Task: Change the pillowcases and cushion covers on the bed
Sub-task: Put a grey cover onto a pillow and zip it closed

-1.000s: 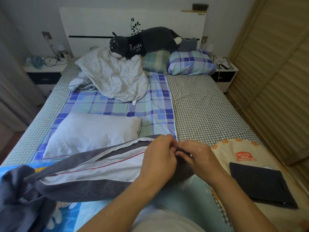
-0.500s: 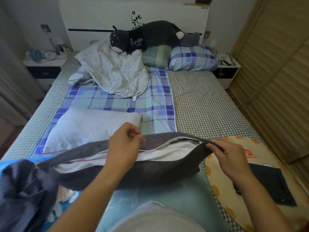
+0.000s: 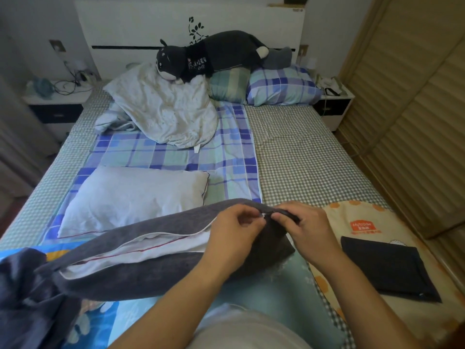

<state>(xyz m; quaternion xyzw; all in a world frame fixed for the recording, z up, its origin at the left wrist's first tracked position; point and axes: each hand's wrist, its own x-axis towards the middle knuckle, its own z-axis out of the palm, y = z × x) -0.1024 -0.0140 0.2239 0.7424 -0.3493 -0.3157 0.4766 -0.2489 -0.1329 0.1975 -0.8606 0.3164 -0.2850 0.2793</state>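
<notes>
The bed holds pillows, a plaid sheet, a plush.

Views: one, head-worn wide-angle camera.
Position: at the foot of the grey-checked bed.
Facing: forward and down, toward the white wooden headboard.
Nearness: close over both forearms; headboard far off.
Shared ground: none, single view.

— What sits up by the headboard?
— A dark plush animal, lying across the top of the bed.
— And at the sides?
— A nightstand on the left with tangled cables, another nightstand on the right, beside slatted wooden doors.
</notes>
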